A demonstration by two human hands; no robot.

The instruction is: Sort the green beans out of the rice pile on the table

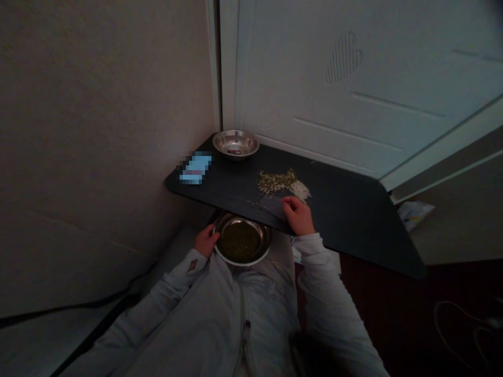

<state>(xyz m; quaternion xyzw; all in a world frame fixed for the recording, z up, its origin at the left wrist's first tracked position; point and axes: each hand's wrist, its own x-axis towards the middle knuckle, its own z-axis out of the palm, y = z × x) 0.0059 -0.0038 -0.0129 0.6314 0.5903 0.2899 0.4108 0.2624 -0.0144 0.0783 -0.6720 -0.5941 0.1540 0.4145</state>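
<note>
My left hand grips the rim of a steel bowl holding dark green grains, kept just below the near edge of a dark table. My right hand rests on the table, fingers closed on a thin grey card lying flat at the edge above the bowl. Just beyond the card lies a pile of mixed green and white grains.
An empty steel bowl stands at the table's far corner, with a blurred light-blue flat thing to its left. A wall runs along the left, a white door behind. Cables lie on the floor at the right.
</note>
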